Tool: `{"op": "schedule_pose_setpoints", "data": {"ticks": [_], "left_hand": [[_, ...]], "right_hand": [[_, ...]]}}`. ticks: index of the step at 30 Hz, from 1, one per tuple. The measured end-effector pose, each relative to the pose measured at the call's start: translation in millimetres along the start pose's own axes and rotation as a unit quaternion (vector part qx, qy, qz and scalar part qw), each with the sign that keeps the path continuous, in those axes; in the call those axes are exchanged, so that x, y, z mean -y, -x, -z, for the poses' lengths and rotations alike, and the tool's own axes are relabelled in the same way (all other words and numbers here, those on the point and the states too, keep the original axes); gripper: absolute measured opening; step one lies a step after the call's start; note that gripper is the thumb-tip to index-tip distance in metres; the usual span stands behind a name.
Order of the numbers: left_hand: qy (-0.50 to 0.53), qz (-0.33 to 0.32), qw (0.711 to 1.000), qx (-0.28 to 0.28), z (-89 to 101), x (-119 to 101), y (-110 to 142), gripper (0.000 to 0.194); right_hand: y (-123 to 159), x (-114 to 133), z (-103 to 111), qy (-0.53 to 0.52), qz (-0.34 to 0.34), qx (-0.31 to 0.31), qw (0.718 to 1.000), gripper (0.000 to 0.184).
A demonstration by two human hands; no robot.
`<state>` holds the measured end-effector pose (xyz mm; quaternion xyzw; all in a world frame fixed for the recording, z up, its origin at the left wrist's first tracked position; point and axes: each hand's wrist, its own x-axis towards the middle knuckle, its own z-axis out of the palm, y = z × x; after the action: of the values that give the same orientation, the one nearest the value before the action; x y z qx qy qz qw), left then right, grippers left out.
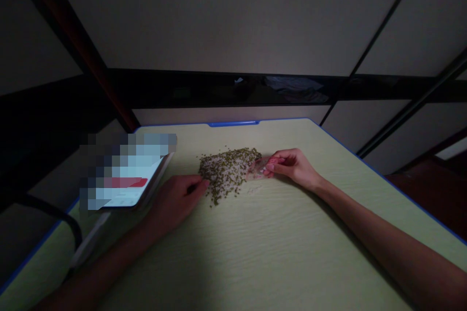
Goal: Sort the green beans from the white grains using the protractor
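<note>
A loose pile of small green beans mixed with white grains [226, 167] lies spread on the table. At its left edge is my left hand [182, 197], fingers curled and thumb close to the forefinger, the tips touching the pile. Whatever those fingertips may hold is hidden. My right hand [294, 167] pinches a small clear plastic bag with red print [260, 167] at the pile's right side. The bag lies low over the tabletop, its left end against the beans and grains. Some white bits show in or through the bag near the fingers.
A device with a lit screen [127, 180] leans at the table's left side, partly blurred out. A dark cable [69, 218] curves below it. The pale table [255, 252] has a blue rim, and a cabinet with light panels [226, 14] rises behind it.
</note>
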<state>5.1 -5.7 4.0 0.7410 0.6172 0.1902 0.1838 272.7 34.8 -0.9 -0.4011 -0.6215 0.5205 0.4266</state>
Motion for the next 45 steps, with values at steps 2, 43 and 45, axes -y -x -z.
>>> {"op": "schedule_pose_setpoints", "data": {"ticks": [2, 43, 45], "left_hand": [[-0.003, 0.001, 1.000, 0.001, 0.1, 0.1, 0.0, 0.038], [0.002, -0.005, 1.000, -0.001, 0.4, -0.1, -0.3, 0.038], [0.002, -0.002, 1.000, 0.001, 0.6, -0.3, -0.2, 0.038]], "right_hand": [[0.0, 0.7, -0.7, -0.013, -0.007, -0.021, 1.000, 0.017], [-3.6, -2.0, 7.9, 0.076, 0.035, 0.019, 0.996, 0.017], [-4.2, -2.8, 7.7, 0.070, 0.039, 0.021, 0.997, 0.016]]}}
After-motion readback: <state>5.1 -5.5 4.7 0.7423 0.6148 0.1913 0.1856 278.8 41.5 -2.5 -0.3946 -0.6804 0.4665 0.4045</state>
